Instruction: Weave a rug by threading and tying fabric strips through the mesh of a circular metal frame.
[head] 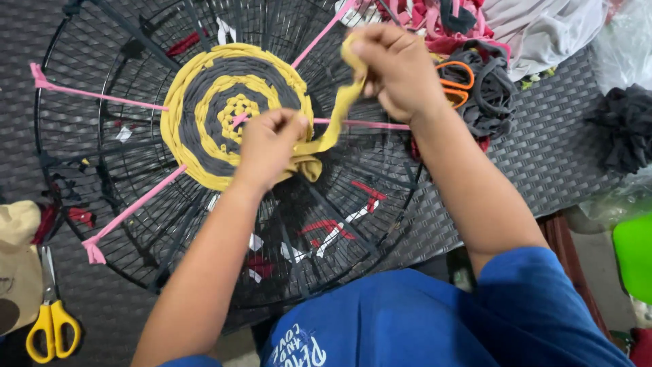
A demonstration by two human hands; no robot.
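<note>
Wire frame [380,224] top cut by pic edge & lower rim hidden behind blue shirt [421,319], fabric pile [441,20] & green container [635,255] cropped at edges, orange scissors [456,81] partly behind right hand [397,68], yellow strip [339,109] end hidden in left hand [268,146].

Round woven mat on wire frame, hands over its near right edge.

A round wire frame [136,258] is laid on the wicker table [557,156]; a woven mat [204,102] is seated at its centre. The left hand [268,146] is set on the mat's near right edge, the right hand [397,71] raised behind and right of it, a fabric strip [339,112] stretched between them. Scissors [51,326] are placed left of the frame, a second pair [456,81] right of it, beside a fabric pile [489,95].
</note>
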